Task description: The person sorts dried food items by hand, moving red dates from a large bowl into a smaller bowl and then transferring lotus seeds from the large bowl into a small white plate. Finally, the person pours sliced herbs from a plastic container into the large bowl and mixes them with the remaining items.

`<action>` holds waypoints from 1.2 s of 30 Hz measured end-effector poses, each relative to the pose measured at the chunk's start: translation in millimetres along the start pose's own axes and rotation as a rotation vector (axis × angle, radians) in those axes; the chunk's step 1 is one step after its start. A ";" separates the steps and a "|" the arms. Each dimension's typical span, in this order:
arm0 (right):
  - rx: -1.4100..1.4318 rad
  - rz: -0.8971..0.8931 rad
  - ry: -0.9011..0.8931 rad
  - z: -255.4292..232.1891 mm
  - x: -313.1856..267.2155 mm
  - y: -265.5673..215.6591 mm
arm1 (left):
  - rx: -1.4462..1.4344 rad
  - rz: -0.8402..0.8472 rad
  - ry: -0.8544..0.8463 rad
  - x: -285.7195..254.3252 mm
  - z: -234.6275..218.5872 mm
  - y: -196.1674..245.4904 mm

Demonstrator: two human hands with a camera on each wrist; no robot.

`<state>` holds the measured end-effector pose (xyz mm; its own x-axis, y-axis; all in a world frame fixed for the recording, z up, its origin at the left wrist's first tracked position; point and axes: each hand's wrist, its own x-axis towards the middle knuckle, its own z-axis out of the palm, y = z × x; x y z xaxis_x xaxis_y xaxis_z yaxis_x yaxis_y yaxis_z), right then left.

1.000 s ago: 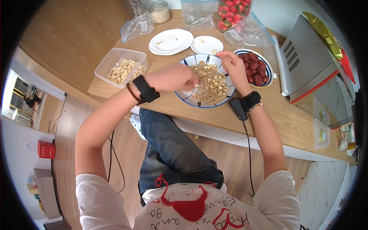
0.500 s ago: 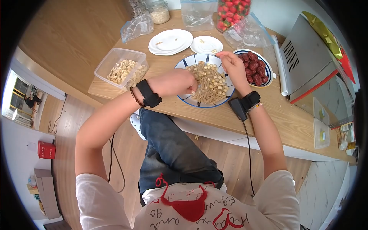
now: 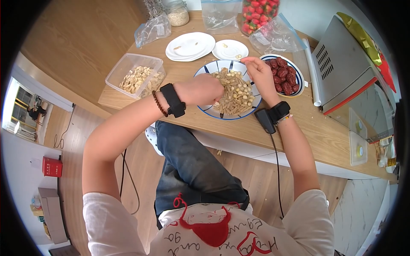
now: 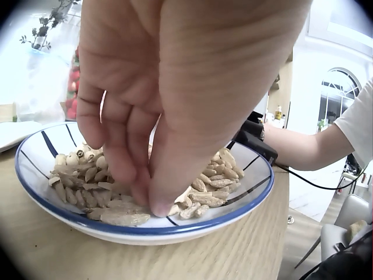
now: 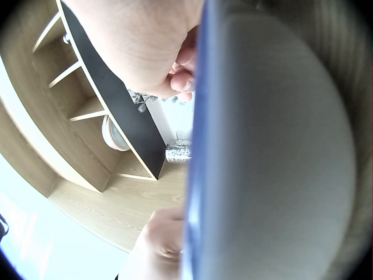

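Note:
A white bowl with blue stripes (image 3: 207,112) holds elongated, wrinkled tan dried pieces (image 3: 232,97) and round cream lotus seeds (image 3: 246,90). My left hand (image 3: 207,90) reaches down into the bowl's left side. In the left wrist view, its thumb and fingertips (image 4: 161,209) come close together among the dried pieces; I cannot tell whether one is pinched. At the bowl's right rim is my right hand (image 3: 261,77), fingers loosely bent. The bowl's outer wall (image 5: 280,146) fills much of the right wrist view and hides part of that hand.
A clear plastic box (image 3: 113,79) of pale slices stands left of the bowl. Behind are white plates (image 3: 196,39), a smaller plate (image 3: 220,53), clear bags (image 3: 220,19) and a strawberry container (image 3: 258,15). Red dates (image 3: 282,74) and a silver appliance (image 3: 341,64) stand right.
My left hand has moved slightly right, further over the dried pieces, and its wrist has shifted right too. My right hand stays at the rim.

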<state>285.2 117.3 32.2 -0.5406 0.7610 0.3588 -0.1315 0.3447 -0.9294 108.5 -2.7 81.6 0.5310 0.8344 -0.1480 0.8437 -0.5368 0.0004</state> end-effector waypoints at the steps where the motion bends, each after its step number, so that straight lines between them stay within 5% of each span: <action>1: 0.004 0.000 -0.003 -0.1 0.1 0.3 | -0.012 -0.028 -0.039 0.5 -2.4 1.5; 3: 0.007 0.000 -0.007 -0.8 0.8 1.5 | -0.036 -0.083 -0.117 -0.2 -12.2 7.7; 6: 0.015 0.004 -0.009 0.2 0.9 1.5 | -0.111 0.014 0.004 -7.5 -7.9 -0.9; 9: 0.010 0.005 0.004 -0.8 -0.7 -0.1 | -0.343 -0.083 0.151 -28.2 -25.1 -13.2; 11: -0.018 -0.002 0.008 -0.4 -1.0 0.2 | -0.223 -0.182 0.360 -53.3 -49.3 -20.4; 13: -0.031 0.001 0.006 -0.4 0.0 -0.5 | -0.231 -0.382 0.392 -83.8 -71.1 -34.9; 20: -0.015 -0.005 0.004 -1.4 0.5 5.9 | -0.012 -0.813 0.255 -180.8 -42.9 -98.6; 29: 0.013 0.009 -0.010 -0.4 0.0 3.9 | -0.047 -0.799 0.378 -126.6 -38.8 -85.4; 36: -0.050 0.029 0.002 0.5 0.0 0.6 | -0.929 -0.434 0.710 -39.6 -23.3 -85.4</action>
<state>284.8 117.2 31.6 -0.5417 0.7721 0.3324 -0.0742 0.3500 -0.9338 17.2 13.0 110.5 -0.1239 0.9589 0.2551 0.5428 -0.1497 0.8264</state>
